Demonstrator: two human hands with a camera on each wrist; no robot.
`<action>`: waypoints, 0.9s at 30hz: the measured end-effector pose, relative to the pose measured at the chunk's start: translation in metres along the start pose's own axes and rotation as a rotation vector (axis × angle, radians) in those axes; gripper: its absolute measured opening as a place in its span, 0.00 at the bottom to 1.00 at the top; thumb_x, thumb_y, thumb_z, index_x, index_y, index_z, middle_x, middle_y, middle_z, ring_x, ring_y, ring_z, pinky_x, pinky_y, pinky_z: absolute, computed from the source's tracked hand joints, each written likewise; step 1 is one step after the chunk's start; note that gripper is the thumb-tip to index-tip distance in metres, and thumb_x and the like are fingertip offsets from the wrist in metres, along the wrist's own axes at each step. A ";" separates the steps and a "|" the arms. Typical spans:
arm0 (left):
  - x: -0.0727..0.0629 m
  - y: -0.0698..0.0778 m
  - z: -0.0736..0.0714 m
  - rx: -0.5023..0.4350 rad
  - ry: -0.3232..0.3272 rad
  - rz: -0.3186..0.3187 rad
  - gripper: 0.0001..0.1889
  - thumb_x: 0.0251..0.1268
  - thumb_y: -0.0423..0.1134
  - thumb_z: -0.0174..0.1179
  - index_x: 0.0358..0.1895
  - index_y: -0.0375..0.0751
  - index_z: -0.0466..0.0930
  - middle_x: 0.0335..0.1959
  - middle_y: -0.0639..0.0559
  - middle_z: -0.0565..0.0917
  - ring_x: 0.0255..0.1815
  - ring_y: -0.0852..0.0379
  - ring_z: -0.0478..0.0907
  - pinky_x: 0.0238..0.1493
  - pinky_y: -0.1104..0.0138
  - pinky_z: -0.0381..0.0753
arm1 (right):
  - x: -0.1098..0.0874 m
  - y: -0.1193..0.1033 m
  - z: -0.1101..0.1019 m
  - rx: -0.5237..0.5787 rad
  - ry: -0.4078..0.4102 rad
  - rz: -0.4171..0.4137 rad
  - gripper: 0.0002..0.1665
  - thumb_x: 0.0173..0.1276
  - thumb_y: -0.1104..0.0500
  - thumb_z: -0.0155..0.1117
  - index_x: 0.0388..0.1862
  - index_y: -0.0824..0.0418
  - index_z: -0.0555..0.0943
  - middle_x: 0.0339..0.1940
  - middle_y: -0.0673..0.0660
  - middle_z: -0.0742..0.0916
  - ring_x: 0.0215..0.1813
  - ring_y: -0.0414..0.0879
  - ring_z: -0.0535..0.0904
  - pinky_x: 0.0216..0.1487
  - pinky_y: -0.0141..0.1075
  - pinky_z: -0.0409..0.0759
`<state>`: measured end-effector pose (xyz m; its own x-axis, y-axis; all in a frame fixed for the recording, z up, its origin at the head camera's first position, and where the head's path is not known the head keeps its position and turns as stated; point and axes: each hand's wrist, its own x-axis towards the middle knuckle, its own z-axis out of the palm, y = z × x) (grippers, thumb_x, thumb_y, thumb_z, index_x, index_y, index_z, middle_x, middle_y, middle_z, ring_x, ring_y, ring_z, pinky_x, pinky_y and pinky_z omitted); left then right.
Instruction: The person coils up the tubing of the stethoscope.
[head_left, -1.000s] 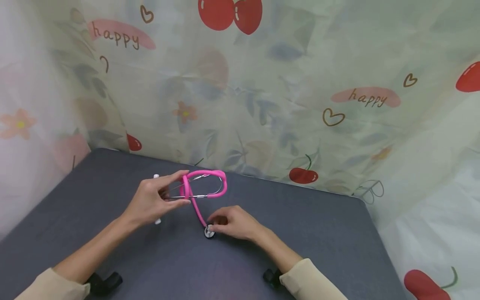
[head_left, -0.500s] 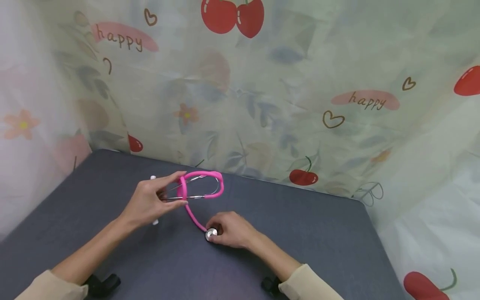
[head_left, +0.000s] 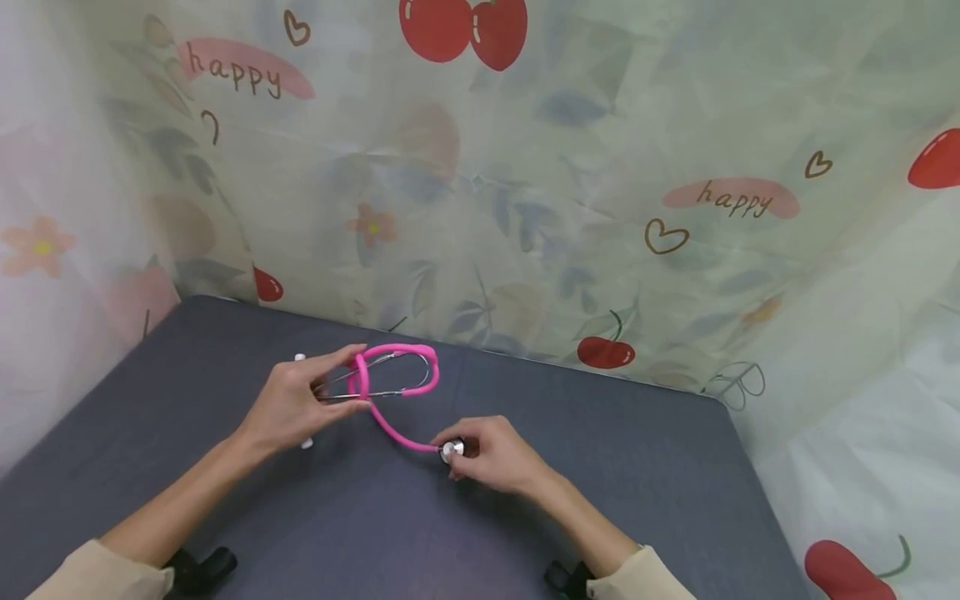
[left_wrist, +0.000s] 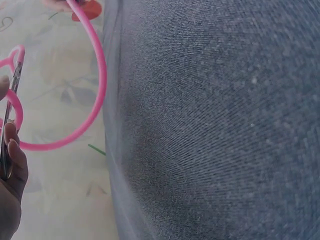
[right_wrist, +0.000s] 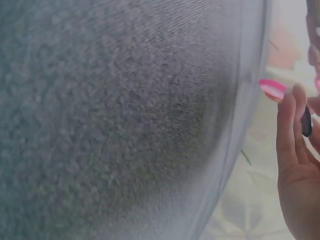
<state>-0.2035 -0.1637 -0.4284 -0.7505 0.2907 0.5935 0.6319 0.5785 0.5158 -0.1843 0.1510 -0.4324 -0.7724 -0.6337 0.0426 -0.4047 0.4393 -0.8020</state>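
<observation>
A pink stethoscope (head_left: pixel 401 347) is held between both hands above the dark table, its tube looped around its metal ear tubes. My left hand (head_left: pixel 288 404) grips the looped part and metal tubes between thumb and fingers; white ear tips (head_left: pixel 307 443) stick out beyond that hand. With thumb and fingers, my right hand (head_left: pixel 498 454) pinches the round silver chest piece (head_left: pixel 452 451) at the tube's free end. Between the hands the tube sags in a curve, which the left wrist view shows as a wide pink arc (left_wrist: pixel 101 75). In the right wrist view, fingers (right_wrist: pixel 287 127) close around the chest piece's dark rim (right_wrist: pixel 306 121).
A dark grey cloth-covered table (head_left: pixel 660 492) lies beneath the hands. Behind it and at both sides hang pale curtains (head_left: pixel 480 208) printed with cherries, leaves and the word happy. Black straps with small devices (head_left: pixel 198 571) sit on both wrists.
My right hand has taken the chest piece to the right, drawing the tube out into a longer curve. The left hand, with the looped part, has shifted slightly left.
</observation>
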 end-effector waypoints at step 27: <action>-0.009 0.002 0.028 -0.085 -0.187 0.039 0.40 0.40 0.48 0.82 0.64 0.52 0.79 0.33 0.64 0.81 0.18 0.68 0.66 0.21 0.72 0.70 | -0.023 -0.026 -0.043 0.506 0.070 -0.041 0.10 0.65 0.67 0.68 0.45 0.70 0.85 0.30 0.62 0.88 0.31 0.55 0.86 0.41 0.46 0.85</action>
<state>-0.2010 -0.1444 -0.4501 -0.7432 0.4522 0.4932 0.6691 0.5000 0.5498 -0.1770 0.1811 -0.3867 -0.7987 -0.5923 0.1063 -0.1613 0.0406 -0.9861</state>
